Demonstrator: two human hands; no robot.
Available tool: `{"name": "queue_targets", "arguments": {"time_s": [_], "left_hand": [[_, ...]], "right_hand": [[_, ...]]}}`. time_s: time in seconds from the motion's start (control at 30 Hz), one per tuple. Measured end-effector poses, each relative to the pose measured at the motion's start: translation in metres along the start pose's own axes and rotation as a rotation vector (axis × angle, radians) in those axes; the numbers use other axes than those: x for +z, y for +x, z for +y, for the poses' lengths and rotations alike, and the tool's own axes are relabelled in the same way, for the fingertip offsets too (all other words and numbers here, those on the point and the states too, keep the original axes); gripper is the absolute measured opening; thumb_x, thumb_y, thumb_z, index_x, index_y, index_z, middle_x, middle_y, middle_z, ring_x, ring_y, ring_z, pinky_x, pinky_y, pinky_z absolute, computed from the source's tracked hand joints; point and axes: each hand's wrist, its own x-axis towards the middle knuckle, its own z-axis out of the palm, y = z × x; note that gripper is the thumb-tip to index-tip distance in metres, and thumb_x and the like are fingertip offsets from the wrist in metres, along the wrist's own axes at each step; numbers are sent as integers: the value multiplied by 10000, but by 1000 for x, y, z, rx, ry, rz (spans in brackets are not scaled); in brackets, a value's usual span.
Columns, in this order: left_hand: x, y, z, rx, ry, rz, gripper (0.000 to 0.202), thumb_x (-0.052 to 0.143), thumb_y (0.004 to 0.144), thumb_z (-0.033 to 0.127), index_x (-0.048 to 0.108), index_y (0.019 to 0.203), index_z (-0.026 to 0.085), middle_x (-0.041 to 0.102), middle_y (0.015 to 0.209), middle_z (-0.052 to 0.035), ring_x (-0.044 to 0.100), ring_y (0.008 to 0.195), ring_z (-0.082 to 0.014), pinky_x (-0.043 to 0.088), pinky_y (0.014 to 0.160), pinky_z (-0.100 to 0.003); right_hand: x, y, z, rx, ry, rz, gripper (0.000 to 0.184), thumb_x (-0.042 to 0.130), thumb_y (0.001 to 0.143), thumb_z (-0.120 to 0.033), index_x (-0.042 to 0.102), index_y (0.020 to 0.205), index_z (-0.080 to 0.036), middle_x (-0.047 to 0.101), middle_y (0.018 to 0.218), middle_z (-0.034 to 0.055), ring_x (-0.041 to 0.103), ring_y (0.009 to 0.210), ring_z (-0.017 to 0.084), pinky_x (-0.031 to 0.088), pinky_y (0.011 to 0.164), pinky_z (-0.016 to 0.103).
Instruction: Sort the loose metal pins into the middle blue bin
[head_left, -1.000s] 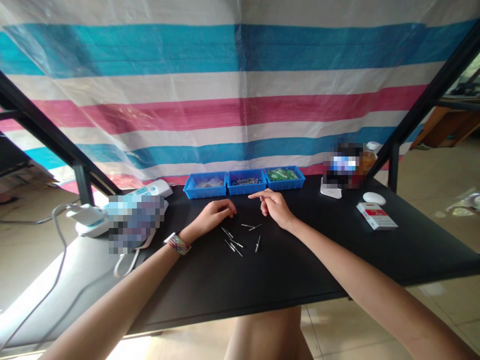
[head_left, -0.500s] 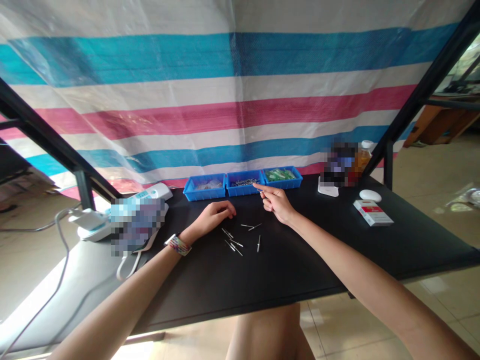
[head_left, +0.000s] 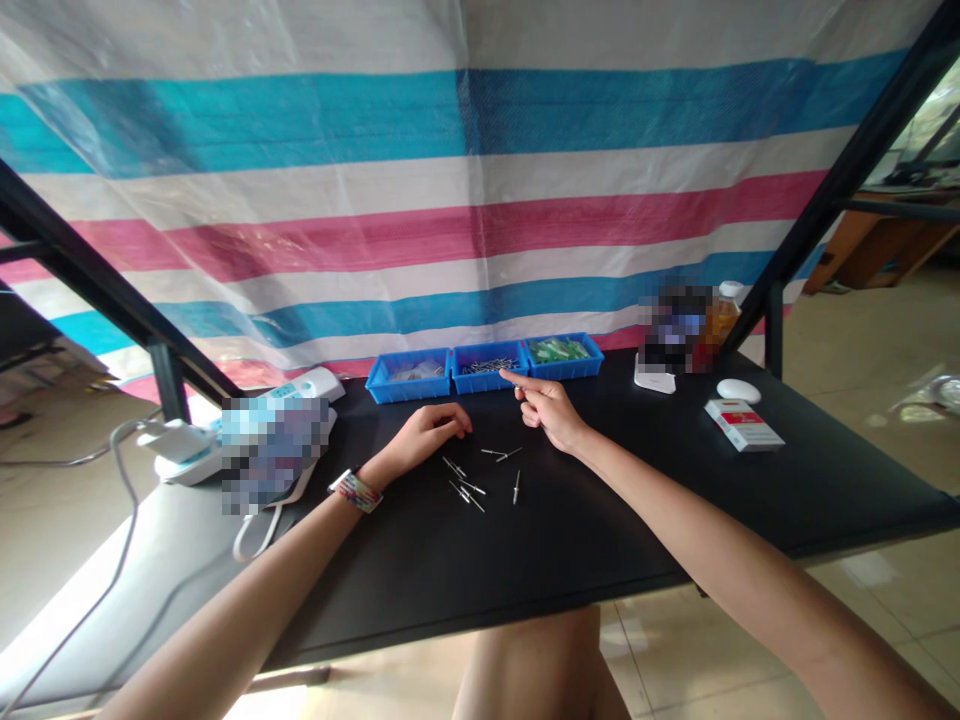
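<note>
My left hand point(head_left: 426, 431) rests on the black table point(head_left: 600, 520) with its fingers curled loosely downward; nothing shows in it. My right hand point(head_left: 546, 405) is raised near the front rim of the middle blue tray point(head_left: 487, 367), forefinger stretched toward it and the other fingers curled under; whether it pinches anything is unclear. Several small metal rivets point(head_left: 480, 472) lie loose on the table between and just in front of both hands. The middle tray holds more metal pins.
Left blue tray point(head_left: 409, 373) and right blue tray point(head_left: 564, 355) with green parts flank the middle one. A white-blue device point(head_left: 300, 385) with a cable sits left. A red-white box point(head_left: 742, 424), a white mouse point(head_left: 738, 390) and a bottle point(head_left: 724, 310) sit right.
My right hand moved forward from the table's middle to the middle tray's front rim, then drew back slightly. The left hand stayed put.
</note>
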Motion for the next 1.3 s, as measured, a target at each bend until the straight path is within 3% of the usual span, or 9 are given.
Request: {"name": "queue_targets", "arguments": {"time_s": [0.5,0.63,0.83,1.0,1.2,1.3], "left_hand": [[1,0,-2,1,-33,0,243,592,912,358,743,869,174,732,832,-43,670,790,-196,529,793,-305],[1,0,-1,-8,-78,24,216,614,900,353,728,883,169,718,836,-44,661,789,-190,524,765,-299],[4,-4,7,-13,-129,129,340,691,924,434,716,1133,167,665,798,-11,633,727,-164,500,690,-272],[9,-7,13,38,-54,141,364,707,954,506,758,1066,164,727,876,-50,631,725,-162,492,680,-278],[18,-7,20,58,-146,156,382,733,935,541,741,984,162,709,832,-36,634,723,-162,524,687,-278],[20,-8,22,58,-196,150,375,744,934,528,732,987,156,711,847,-40,639,739,-160,517,699,-276]], "right_hand": [[2,2,3,-33,-14,74,366,680,778,-251,864,1094,-249,578,865,-15,337,424,-14,218,416,203],[4,0,6,-95,-193,28,327,637,864,-327,847,1080,-200,631,881,12,387,409,1,261,399,203],[19,-11,4,-180,-400,-86,348,582,964,-352,789,1190,-187,665,893,15,443,420,20,323,407,193],[33,-23,-1,-142,-441,-138,356,610,942,-269,742,1270,-233,668,921,-2,467,430,31,349,399,187],[35,-25,3,-169,-480,-174,393,633,924,-243,722,1306,-248,661,941,-3,494,478,46,378,425,181],[35,-27,1,-237,-554,-221,449,629,921,-200,709,1359,-260,661,936,-6,442,492,39,350,461,180]]}}
